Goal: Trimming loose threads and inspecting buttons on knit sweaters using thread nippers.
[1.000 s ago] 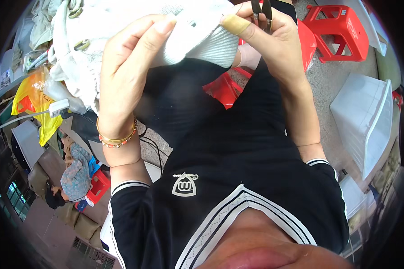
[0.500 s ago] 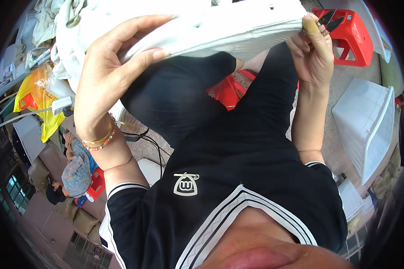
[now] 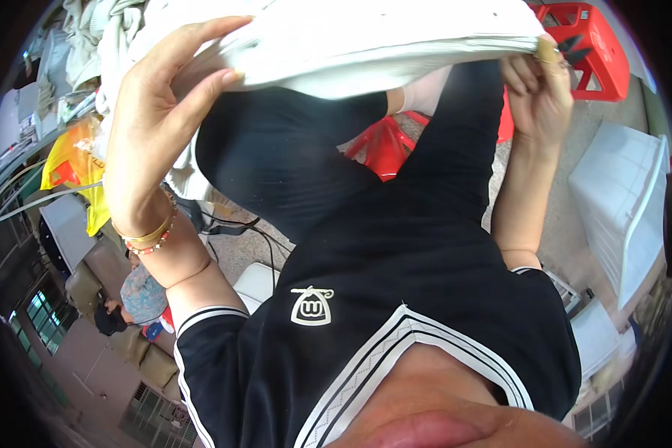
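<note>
A white ribbed knit cloth spans the space between my hands, above my knees. Its near edge hangs in a shallow curve. My left hand holds the left end, thumb below the edge and fingers on top. At the right end, my right hand pinches the cloth's corner, with a tan cover on one digit. Dark-bladed snips stick out from this same hand, pointing right; their handle is hidden in it. More white cloth is heaped toward the far left.
A red plastic stool stands at the far right, with a pale translucent bin nearer. Red plastic shows between my legs. On the left are a yellow bag and dark cables on the floor. Another person is farther back left.
My hands have moved apart, the left one leftward and the right one rightward, and the cloth is drawn out wider. The snips have moved right with my right hand.
</note>
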Motion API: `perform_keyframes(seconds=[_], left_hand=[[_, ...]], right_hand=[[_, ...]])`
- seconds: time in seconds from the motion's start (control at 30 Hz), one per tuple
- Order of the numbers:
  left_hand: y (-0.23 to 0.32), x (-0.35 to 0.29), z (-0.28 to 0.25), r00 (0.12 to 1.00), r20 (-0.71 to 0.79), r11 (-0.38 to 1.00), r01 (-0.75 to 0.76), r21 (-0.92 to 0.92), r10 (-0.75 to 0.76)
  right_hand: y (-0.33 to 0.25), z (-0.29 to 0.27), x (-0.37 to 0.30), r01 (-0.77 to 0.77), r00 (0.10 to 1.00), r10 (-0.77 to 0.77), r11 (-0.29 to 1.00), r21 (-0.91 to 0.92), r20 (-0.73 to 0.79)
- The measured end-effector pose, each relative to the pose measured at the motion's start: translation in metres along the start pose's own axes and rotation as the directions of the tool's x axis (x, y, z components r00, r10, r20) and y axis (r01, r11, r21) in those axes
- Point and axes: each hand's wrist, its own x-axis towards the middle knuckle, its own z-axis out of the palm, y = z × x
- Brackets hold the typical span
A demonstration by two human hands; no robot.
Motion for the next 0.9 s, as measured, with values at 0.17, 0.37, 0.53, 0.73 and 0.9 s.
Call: perform_keyframes(seconds=[0.17,0.37,0.53,0.73,0.9], left_hand=[[-0.007,0.010,-0.003,0.985,-0.171,0.985,-0.003,0.175,0.034],[-0.032,0.018,-0.002,0.970,-0.189,0.970,0.182,0.161,-0.151],[-0.038,-0.004,-0.021,0.947,-0.215,0.959,0.264,0.099,-0.239],[-0.078,-0.022,-0.027,0.893,-0.404,0.964,0.250,0.085,-0.196],[-0.093,-0.048,-0.021,0.812,-0.492,0.949,0.274,-0.155,-0.314]], right_hand=[[-0.011,-0.022,0.002,0.004,0.991,0.003,0.999,0.051,-0.134],[-0.004,-0.055,-0.005,-0.030,0.972,0.059,0.991,0.130,-0.227],[-0.001,-0.070,-0.004,-0.032,0.972,0.065,0.988,0.149,-0.224],[0.000,-0.077,-0.005,-0.045,0.959,0.083,0.988,0.146,-0.270],[-0.022,-0.103,-0.010,0.079,0.931,-0.005,0.979,0.189,-0.365]])
